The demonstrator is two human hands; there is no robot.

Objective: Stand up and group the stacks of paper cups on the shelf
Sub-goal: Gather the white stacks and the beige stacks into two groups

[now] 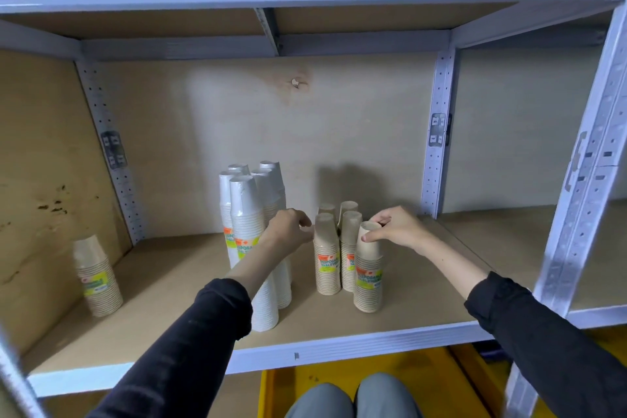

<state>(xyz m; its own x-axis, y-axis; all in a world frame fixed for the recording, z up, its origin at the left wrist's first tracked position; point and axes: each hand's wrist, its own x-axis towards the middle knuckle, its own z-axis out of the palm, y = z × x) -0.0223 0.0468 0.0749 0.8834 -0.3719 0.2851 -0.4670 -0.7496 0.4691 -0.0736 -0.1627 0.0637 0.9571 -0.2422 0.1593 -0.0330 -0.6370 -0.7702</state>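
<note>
Gripping the front brown stack (368, 268) at its top, the right hand (395, 226); the left hand (288, 231), loosely curled and holding nothing, sits between white stacks (252, 231) and brown.

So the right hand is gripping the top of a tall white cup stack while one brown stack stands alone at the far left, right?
Not quite. In the head view the right hand grips the front brown cup stack, not a white one. The lone brown stack does stand far left.

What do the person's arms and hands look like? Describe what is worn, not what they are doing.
Both arms wear long dark sleeves, black or near it, plain with no markings visible. The left sleeve and right sleeve are pushed up, leaving the forearms bare. The left hand and right hand are bare: no gloves. No rings, watch or bracelet can be seen.
</note>
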